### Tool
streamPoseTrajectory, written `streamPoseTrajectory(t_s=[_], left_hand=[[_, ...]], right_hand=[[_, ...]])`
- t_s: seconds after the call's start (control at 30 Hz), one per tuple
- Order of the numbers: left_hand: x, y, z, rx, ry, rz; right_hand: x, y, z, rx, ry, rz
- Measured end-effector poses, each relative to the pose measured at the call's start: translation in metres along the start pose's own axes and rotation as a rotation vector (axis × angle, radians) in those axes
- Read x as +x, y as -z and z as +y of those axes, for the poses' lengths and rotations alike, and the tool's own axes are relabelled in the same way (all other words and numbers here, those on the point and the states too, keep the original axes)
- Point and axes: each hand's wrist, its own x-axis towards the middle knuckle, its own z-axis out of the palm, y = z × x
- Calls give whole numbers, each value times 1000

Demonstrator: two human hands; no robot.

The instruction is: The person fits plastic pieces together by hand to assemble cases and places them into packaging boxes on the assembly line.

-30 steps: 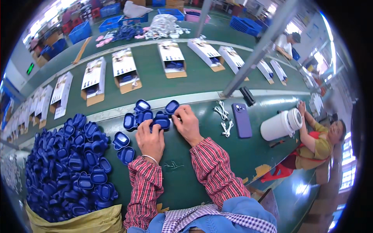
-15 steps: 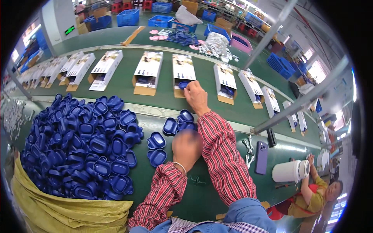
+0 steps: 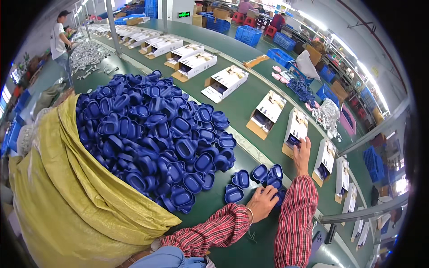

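My left hand [image 3: 262, 203] is at the table, fingers bent and gripping the edge of a blue plastic shell [image 3: 280, 196]. Next to it lies a small group of like shells, such as one [image 3: 241, 178] with a rounded rectangular hollow. My right hand [image 3: 302, 156] reaches to the open lower end of a printed white carton [image 3: 297, 125] on the green belt. Its thumb and fingers are apart at the flap. Just inside that carton, by the fingertips, sits a blue piece [image 3: 293, 140], partly hidden.
A big heap of blue shells [image 3: 156, 129] spills from a yellow woven sack [image 3: 89, 192] at the left. More open cartons [image 3: 225, 82] line the belt [image 3: 241, 111]. A metal post [image 3: 364, 210] slants across at right. A person [image 3: 60, 40] stands far left.
The view has swung left, bringing the sack and heap further into sight. My right hand has moved the blue piece into the carton and loosened its fingers. My left hand stays by the loose shells.
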Motion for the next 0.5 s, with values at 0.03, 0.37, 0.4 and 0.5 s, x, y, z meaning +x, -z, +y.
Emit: streamPoseTrajectory(t_s=[0.03,0.37,0.4,0.5], left_hand=[[-3,0,-2,14,0,-5],[11,3,-5,153,188,90],[11,-8,-8,202,166,85],[14,-16,-16,261,55,72]], right_hand=[[-8,2,-12,14,-1,3],[-196,63,-77,62,173,7],[-198,69,-84,-40,215,-17],[-206,66,-76,-9,150,14]])
